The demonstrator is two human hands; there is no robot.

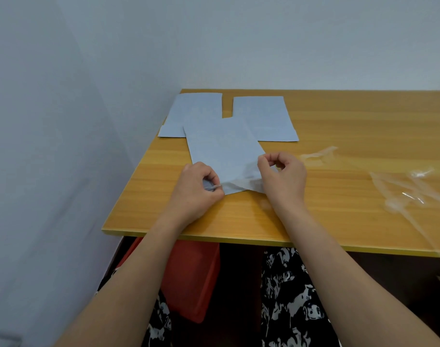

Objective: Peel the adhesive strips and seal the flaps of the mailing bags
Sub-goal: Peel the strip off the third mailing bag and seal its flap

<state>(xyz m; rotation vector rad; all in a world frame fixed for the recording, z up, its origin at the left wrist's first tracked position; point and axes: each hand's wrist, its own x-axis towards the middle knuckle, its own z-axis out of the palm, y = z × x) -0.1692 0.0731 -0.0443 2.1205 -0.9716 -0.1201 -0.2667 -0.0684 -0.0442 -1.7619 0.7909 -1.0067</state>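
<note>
A pale grey mailing bag (pixel 224 149) lies on the wooden table (pixel 339 121), its flap end toward me. My left hand (pixel 197 190) pinches the flap's near left corner between thumb and fingers. My right hand (pixel 282 177) pinches the flap's right end, which is slightly lifted and creased. Whether a strip is coming off cannot be told. Two more grey mailing bags lie flat behind it, one at the back left (pixel 188 113) and one at the back right (pixel 266 116).
Several clear peeled strips and bits of transparent film (pixel 404 189) lie on the table's right side. Walls close the left and the back. Below the table's front edge are a red bin (pixel 193 279) and patterned clothing (pixel 289 296).
</note>
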